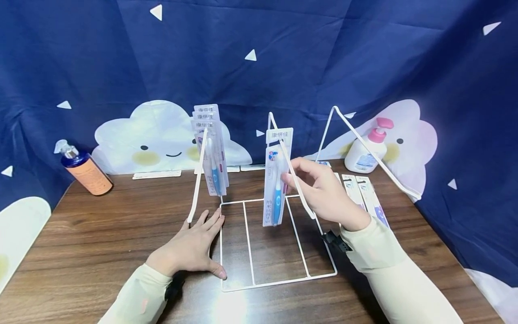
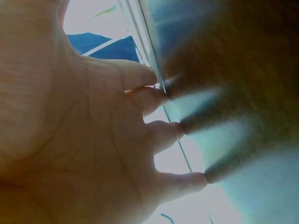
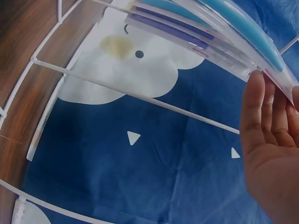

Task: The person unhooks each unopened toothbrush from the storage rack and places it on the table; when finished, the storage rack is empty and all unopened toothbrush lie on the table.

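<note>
Head view shows us hanging a toothbrush pack (image 1: 277,180) on the wire rack's (image 1: 279,243) middle hook, right hand (image 1: 323,193) pinching it, left hand (image 1: 194,247) flat bracing; next we judge careful release.

This looks like a mock shop display set up in a staged recording corner. A white wire rack (image 1: 279,238) stands on a wooden table (image 1: 81,252), with carded toothbrush packs (image 1: 210,148) hanging from its left arm. Behind the rack hangs a blue cloud-print curtain (image 1: 283,58); pump bottles (image 1: 366,153) stand at the table's far corners.
</note>
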